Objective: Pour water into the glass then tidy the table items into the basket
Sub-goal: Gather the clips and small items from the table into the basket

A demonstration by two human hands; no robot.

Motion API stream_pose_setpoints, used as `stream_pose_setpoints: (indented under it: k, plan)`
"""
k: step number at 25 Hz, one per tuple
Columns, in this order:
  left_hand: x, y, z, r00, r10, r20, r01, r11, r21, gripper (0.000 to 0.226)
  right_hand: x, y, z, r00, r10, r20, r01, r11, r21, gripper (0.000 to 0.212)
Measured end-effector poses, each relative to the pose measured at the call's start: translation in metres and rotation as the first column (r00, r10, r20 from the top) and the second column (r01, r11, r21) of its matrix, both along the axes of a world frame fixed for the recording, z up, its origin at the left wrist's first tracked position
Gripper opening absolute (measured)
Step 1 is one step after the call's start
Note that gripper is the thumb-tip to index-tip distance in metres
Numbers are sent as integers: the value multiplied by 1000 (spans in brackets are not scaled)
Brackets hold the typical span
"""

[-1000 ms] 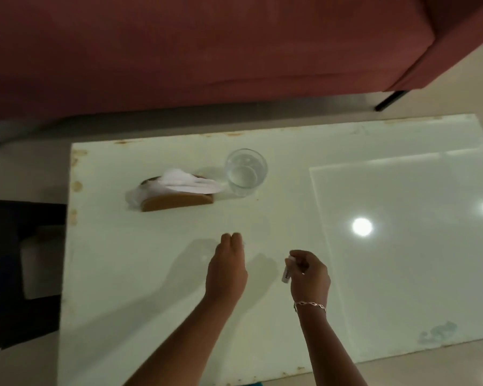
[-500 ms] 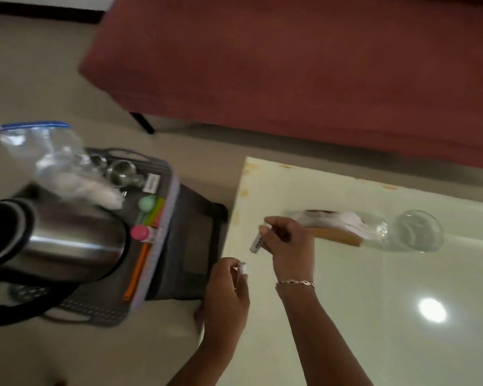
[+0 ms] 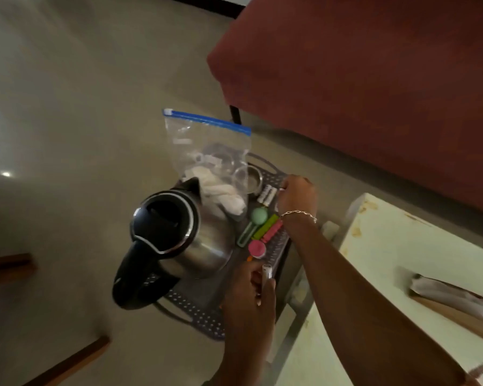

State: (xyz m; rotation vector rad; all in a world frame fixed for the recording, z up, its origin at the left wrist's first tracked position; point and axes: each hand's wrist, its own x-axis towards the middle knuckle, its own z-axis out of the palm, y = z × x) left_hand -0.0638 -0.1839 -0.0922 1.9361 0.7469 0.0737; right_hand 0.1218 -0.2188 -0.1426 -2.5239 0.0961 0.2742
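A dark perforated basket (image 3: 195,313) sits on the floor left of the white table (image 3: 402,246). It holds a steel kettle (image 3: 179,232), a zip bag (image 3: 207,151) with white contents, white batteries (image 3: 267,196), and green (image 3: 258,215) and pink (image 3: 257,247) measuring spoons. My right hand (image 3: 296,193) reaches over the basket's far right side beside the batteries, fingers curled on a small white battery whose tip shows. My left hand (image 3: 251,291) hovers over the basket's near right edge, pinching another small white battery (image 3: 267,274). The glass is out of view.
A tissue holder (image 3: 452,302) with white tissues lies on the table at the right. A red sofa (image 3: 374,79) fills the upper right, one black leg (image 3: 234,114) behind the basket. Brown wooden pieces (image 3: 9,266) stand at the left on beige floor.
My view has swung left from the table to the basket on the floor. Both hands, each carrying a small white battery, have moved off the table to over the basket.
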Motion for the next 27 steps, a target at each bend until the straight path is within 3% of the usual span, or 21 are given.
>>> stream_pose_setpoints:
  k: [5,8,11,14,16,17,24,27]
  plan:
    - [2,26,-11,999,-26,-25,26,1000,-16,11,7,24,-30,998,59,6,-56,980,-191,22]
    - [9,31,-14,998,-56,-14,56,998,-4,8,13,19,-24,999,-16,-37,10,988,-155,21]
    - [22,29,-11,997,-69,17,69,998,-2,13,-4,-3,5,984,-176,28,172,980,104,15]
    - [37,22,-5,998,-49,47,50,998,-25,24,-54,-27,38,960,-89,-266,211,857,471,6]
    - [45,19,-2,996,-50,68,52,998,-21,32,-83,-30,47,892,-5,-452,301,752,586,11]
    - [48,17,-2,996,-56,74,58,998,-19,34,-90,-30,47,882,-15,-471,330,734,594,13]
    - [70,32,-3,997,4,83,0,998,-58,45,-59,-8,29,924,-99,-370,282,830,481,2]
    - [63,37,-7,997,-66,46,69,995,-67,48,-28,0,11,949,-261,-175,292,938,185,5]
